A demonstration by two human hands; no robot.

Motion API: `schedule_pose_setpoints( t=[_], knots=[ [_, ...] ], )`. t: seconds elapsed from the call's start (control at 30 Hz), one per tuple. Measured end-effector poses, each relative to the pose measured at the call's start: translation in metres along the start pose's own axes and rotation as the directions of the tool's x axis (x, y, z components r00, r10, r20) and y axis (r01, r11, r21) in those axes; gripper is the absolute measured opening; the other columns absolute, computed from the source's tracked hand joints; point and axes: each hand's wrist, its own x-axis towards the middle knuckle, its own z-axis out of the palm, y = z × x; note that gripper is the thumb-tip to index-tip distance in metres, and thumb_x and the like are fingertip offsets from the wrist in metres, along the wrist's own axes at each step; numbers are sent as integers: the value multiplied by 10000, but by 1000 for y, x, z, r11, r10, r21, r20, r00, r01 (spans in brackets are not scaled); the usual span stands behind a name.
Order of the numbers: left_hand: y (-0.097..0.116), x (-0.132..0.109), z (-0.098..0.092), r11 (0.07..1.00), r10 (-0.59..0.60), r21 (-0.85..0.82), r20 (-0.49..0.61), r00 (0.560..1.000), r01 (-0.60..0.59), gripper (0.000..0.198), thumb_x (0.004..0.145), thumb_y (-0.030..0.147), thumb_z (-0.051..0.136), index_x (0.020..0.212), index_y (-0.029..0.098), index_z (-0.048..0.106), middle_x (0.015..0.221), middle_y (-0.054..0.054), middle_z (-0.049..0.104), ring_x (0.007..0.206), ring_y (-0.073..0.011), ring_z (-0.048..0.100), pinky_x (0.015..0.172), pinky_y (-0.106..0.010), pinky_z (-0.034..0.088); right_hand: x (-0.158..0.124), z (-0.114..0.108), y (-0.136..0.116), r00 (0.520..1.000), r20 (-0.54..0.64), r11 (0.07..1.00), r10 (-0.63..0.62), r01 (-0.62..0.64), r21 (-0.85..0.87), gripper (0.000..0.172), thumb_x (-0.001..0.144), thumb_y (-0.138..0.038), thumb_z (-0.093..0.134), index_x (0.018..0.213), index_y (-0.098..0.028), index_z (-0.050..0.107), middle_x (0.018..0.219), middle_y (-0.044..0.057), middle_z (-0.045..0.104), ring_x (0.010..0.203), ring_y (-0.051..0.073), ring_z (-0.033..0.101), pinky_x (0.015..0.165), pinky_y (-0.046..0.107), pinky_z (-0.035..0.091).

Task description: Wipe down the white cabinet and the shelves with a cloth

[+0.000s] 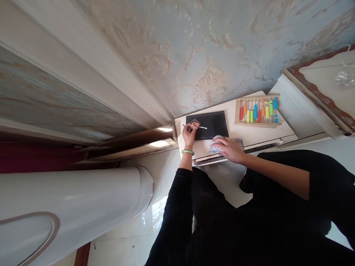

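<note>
My left hand (189,136), with a pale green bangle at its wrist, grips a small clear box (195,124) that has copper-coloured bits in it. The box is over a flat black folder or board (215,123), which lies on a white cabinet top (205,147). A thin white stick (203,128) shows beside the box; its other end is hidden. My right hand (230,149) is closed over a light blue and white cloth (217,139) pressed on the cabinet top, near the black piece's front edge.
A wooden abacus (258,112) with coloured beads lies on the right of the cabinet top. Behind is a patterned wall (205,55). A large white rounded appliance (105,195) stands at the left, and a brown-trimmed piece of furniture (324,81) is at the right.
</note>
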Motion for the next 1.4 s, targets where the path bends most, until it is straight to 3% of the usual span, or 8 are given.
schedule_pose_setpoints(
  t=[0.13,0.3,0.57,0.7,0.93,1.17,1.3,1.4],
  knots=[
    [1,-1,0,1000,-6,18,-22,1000,6,383,883,263,1012,1082,248,686,1183,-56,870,1219,-251,864,1228,-460,663,12,-19,-20,994,104,967,-21,-6,256,443,1137,-376,574,1472,-351,864,1477,73,866,1390,325,808,1226,529,667],
    [-6,-1,0,1000,13,16,-24,1000,-13,392,877,279,1016,1121,242,711,1264,-72,875,1272,-269,860,1238,-473,666,30,-58,-16,975,47,881,219,-218,419,448,1136,-553,623,1474,-367,850,1439,30,890,1314,358,861,1219,559,681],
    [-1,-4,0,999,-6,40,-45,999,8,361,928,254,984,1190,226,738,1309,-95,876,1312,-285,855,1263,-507,660,35,-45,16,966,-12,941,258,-248,231,588,1047,-612,726,1543,-312,822,1640,116,786,1397,416,817,1125,579,720],
    [-4,-32,32,994,98,45,20,995,-99,398,920,287,1009,1204,222,738,1346,-128,849,1327,-322,841,1261,-532,659,41,-49,25,920,-120,924,373,-356,139,664,1015,-699,792,1542,-297,819,1421,145,864,1209,416,860,1098,595,713],
    [-11,-92,93,966,223,103,139,965,-238,446,1007,301,928,1425,277,774,1468,-147,800,1402,-381,779,1294,-609,621,48,-29,41,847,-145,798,512,-407,444,869,926,-643,885,1656,-239,644,1490,181,839,1201,404,869,1106,625,716],
    [-2,-94,70,935,266,181,215,940,-306,427,1085,406,836,1493,280,816,1471,-155,816,1408,-382,777,1297,-593,624,50,-29,55,788,-143,668,599,-393,632,670,829,-649,939,1359,-290,745,1445,117,861,1151,355,880,1066,582,738],
    [12,-90,51,971,183,147,48,982,-188,307,1216,446,630,1297,257,858,1270,-130,856,1251,-300,824,1203,-499,670,55,-40,53,752,-191,648,630,-374,664,701,795,-576,949,1391,-267,748,1556,151,809,1269,375,850,1039,542,749],
    [28,-89,40,996,45,-76,106,993,-38,293,1228,438,615,1205,250,839,1069,-76,828,1028,-231,838,1014,-397,698,57,-42,51,752,-169,617,637,-365,697,740,776,-527,954,1430,-257,737,1608,169,777,1287,381,845,1109,562,733]
  ],
)
